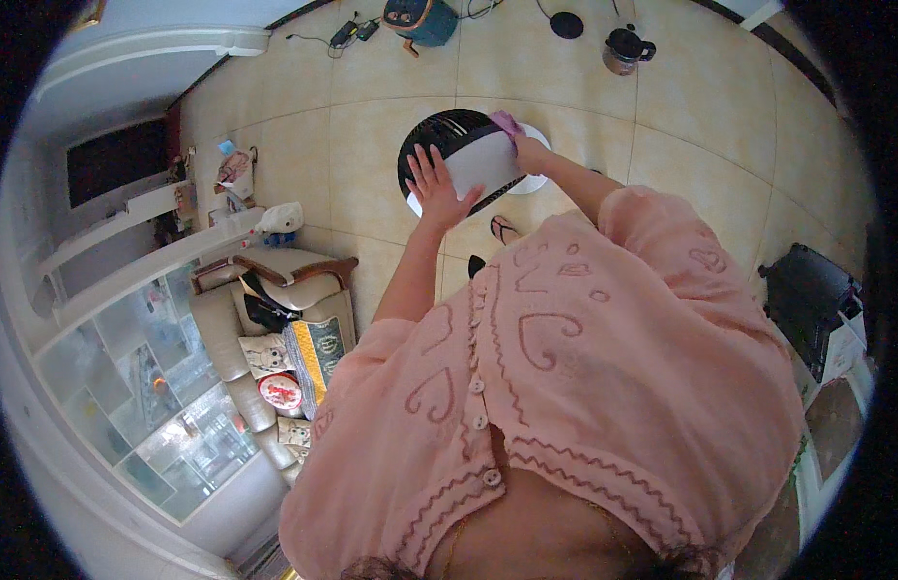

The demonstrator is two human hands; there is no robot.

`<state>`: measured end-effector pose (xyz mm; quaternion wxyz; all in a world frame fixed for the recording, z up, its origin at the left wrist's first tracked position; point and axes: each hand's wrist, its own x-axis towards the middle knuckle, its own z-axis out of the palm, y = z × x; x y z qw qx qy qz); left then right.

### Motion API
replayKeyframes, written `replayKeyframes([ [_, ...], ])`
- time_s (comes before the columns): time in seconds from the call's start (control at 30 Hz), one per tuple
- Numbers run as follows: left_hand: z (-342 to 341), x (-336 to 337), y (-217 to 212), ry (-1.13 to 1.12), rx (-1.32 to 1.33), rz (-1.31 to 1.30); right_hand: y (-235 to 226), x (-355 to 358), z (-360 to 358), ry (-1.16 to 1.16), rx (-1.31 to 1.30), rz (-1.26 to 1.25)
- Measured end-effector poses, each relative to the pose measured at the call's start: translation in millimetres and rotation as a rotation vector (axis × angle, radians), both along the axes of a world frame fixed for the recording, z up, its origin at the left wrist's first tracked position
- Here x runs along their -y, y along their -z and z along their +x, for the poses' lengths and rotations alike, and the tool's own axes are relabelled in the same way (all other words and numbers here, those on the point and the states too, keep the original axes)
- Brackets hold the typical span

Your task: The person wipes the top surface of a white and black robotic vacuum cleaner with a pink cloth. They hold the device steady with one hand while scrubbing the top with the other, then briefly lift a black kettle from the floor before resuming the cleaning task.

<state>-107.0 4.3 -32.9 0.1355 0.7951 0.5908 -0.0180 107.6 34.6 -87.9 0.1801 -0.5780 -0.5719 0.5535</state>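
Below me stands a rounded black and white appliance with a slatted black rim and a pale grey-white panel; I cannot make out its exact kind. My left hand lies on its near left side, fingers spread apart. At the right side of the appliance, my right hand is closed on a purple cloth, which touches the appliance's edge. Part of a white round base shows beneath on the right. Most of the cloth is tucked under the right hand.
A sandalled foot is just below the appliance. Farther off on the tiled floor are a dark teal appliance, black power adapters, a black disc and a glass jug. A sofa stands left, a black case right.
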Motion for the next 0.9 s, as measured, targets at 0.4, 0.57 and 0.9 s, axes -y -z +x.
replayKeyframes([
  [0.4,9.3,1.7,0.3,-0.015,0.015,0.018,-30.4,30.0,-30.3,0.083,0.271,0.68],
  [0.57,6.1,-1.6,2.7,0.001,0.059,0.058,-40.6,6.0,-6.8,-0.092,0.184,0.032],
  [0.9,19.0,0.3,-6.7,-0.017,0.041,0.018,-25.6,24.2,-55.3,0.016,0.488,0.555],
])
